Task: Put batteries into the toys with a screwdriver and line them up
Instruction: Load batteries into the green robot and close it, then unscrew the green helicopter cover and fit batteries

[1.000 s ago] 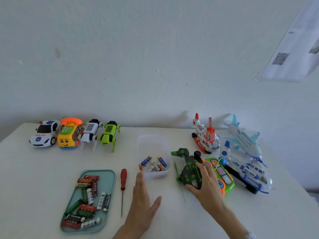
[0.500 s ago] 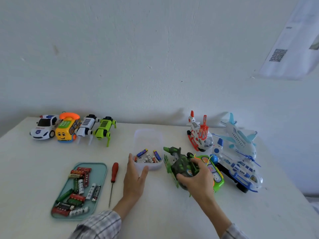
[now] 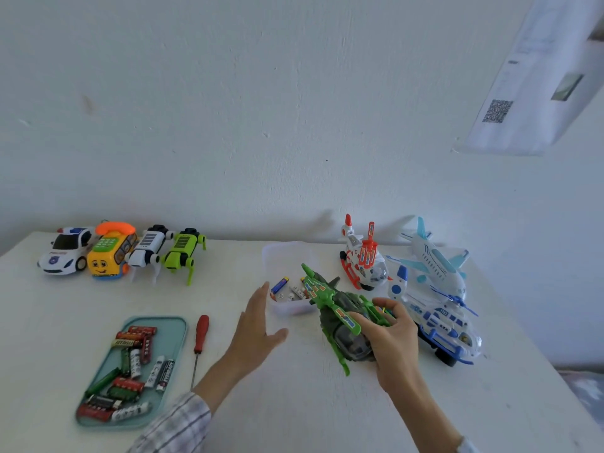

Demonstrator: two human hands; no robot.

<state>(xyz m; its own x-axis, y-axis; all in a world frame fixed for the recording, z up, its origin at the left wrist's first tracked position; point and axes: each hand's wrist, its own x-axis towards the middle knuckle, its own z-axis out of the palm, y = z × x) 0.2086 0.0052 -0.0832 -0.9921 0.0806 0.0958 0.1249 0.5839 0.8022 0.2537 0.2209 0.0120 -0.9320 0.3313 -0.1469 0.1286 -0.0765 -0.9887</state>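
The right hand (image 3: 390,341) grasps a green camouflage plastic toy helicopter (image 3: 340,325), tilted just above the white table (image 3: 294,403) at centre right, its tail over a clear plastic tub (image 3: 287,308). The tub holds a few small batteries, one blue and yellow. The left hand (image 3: 258,325) hovers released, fingers straight, just beside the tub. A red-handled screwdriver (image 3: 199,341) lies between that hand and a teal rounded tray (image 3: 176,348) of loose red, green and white batteries, one reading EVEREADY. At the far left stand a white police car (image 3: 67,250) marked POLICE, a yellow telephone bus (image 3: 111,253), a white robot dog (image 3: 148,248) and a green robot dog (image 3: 183,253).
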